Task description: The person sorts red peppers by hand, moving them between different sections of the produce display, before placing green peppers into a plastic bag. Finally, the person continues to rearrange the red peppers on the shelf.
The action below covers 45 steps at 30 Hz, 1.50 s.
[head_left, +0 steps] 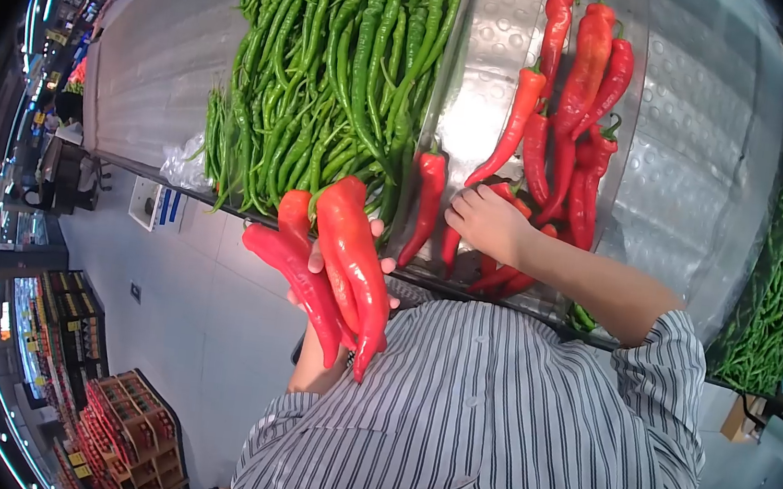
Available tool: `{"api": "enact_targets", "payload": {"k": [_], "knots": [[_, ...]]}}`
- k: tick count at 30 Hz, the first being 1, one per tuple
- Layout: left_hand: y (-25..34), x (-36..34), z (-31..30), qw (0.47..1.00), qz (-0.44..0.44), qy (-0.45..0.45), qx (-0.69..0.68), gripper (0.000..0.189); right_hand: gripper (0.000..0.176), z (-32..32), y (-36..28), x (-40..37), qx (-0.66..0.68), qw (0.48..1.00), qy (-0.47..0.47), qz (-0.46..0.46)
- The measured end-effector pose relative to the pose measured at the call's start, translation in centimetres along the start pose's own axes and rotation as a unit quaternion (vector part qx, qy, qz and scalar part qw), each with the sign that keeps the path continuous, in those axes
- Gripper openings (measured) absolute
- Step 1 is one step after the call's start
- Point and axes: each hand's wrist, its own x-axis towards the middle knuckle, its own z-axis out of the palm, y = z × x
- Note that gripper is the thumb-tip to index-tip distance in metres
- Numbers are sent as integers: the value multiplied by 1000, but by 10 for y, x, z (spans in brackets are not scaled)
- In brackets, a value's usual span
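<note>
My left hand is closed around several large red peppers, held in front of my body at the edge of the display. The peppers cover most of the palm; the thumb and some fingertips show around them. My right hand reaches down into the section of red peppers, its fingers curled. A red pepper sticks out from under these fingers, its upper part hidden by them. Beside it lies another single red pepper. Farther back, several long red peppers lie in a loose pile on the metal tray.
Long green peppers fill the section to the left, behind a clear divider. More thin green peppers lie at the far right. A crumpled plastic bag sits at the left front edge. Wooden shelves stand lower left.
</note>
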Motion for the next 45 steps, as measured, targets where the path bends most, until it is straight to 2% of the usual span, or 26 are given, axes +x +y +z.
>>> {"api": "enact_targets", "payload": {"k": [2, 5, 7, 10, 15, 17, 20, 26, 28, 30, 34, 40, 42, 45], "knots": [[0, 3, 1, 1000, -5, 6, 1, 39, 13, 0, 0, 1, -12, 1000, -12, 9], [0, 1, 4, 1000, -5, 13, 12, 40, 12, -26, -4, -3, -41, 998, -13, -39], [1, 3, 5, 1000, -9, 4, 13, 41, 16, -46, -7, -10, 22, 998, 33, -41], [-1, -4, 8, 999, 0, 35, 31, 42, 25, -70, -8, -7, 12, 991, 127, -35], [-6, 1, 14, 996, 18, 50, 65, 40, 30, -57, 9, 19, -10, 989, 140, -52], [-7, 2, 16, 997, 17, 48, 65, 40, 31, -35, 13, 26, 27, 995, 97, -17], [-8, 4, 16, 997, 14, 46, 59, 39, 31, -14, 2, 20, 28, 995, 98, 20], [-11, 13, 9, 998, -12, 46, 41, 38, 39, -20, -4, -1, 70, 996, 52, 36], [-12, 20, 9, 997, -14, 46, 59, 39, 41, -30, 3, -7, 107, 991, 75, 34], [-12, 22, 9, 995, -22, 60, 74, 39, 41, -42, 14, -17, 161, 978, 111, 71], [-15, 30, 3, 995, -27, 68, 72, 37, 37, -42, 37, -28, 182, 959, 151, 157], [-16, 48, -4, 995, -62, 54, 58, 40, 38, -25, 37, -13, 133, 964, 158, 165], [-17, 47, -4, 994, -61, 61, 60, 40, 37, -24, 44, -10, 146, 978, 60, 136], [-16, 48, -5, 995, -68, 59, 47, 38, 33, -19, 59, -14, 102, 986, 62, 120]]}}
